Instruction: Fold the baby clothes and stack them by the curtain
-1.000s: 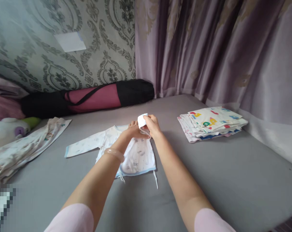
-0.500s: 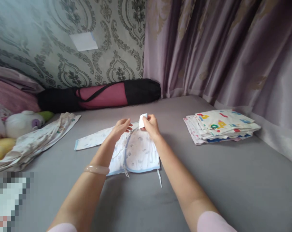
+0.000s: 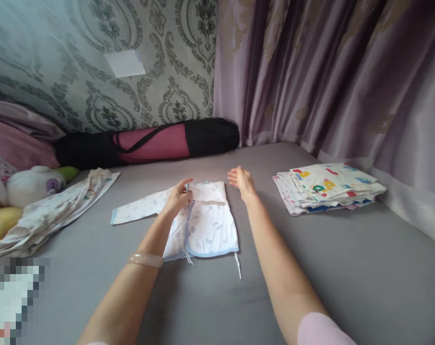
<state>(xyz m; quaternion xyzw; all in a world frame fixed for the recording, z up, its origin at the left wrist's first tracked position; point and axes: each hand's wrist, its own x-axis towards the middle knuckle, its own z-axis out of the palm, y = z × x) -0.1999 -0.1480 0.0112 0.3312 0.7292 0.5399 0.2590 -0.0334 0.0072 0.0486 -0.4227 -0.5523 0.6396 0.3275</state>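
Note:
A small white baby shirt [image 3: 212, 230] with pale blue trim and printed figures lies front up on the grey sheet. One sleeve stretches out to the left; the other is folded across the upper chest. My left hand [image 3: 181, 195] is at the end of the folded sleeve, its thumb and fingers closed around what looks like the cuff; the palm hides part of the collar and front. Just right of the shirt's shoulder, my right hand [image 3: 242, 183] is held with fingers stretched out, holding nothing. Thin white ties hang from the shirt's lower edge.
A stack of folded printed clothes [image 3: 332, 187] sits to the right. On the left lie a pile of light cloth [image 3: 62, 206] and plush toys [image 3: 30, 187]. A long black and maroon bag [image 3: 152, 143] rests along the wall, beside a purple curtain [image 3: 296, 72].
The right-side sleeve, pinched in my right hand earlier, now lies folded leftward over the chest. My right hand has let go and moved right, opening. My left hand has closed at the cuff.

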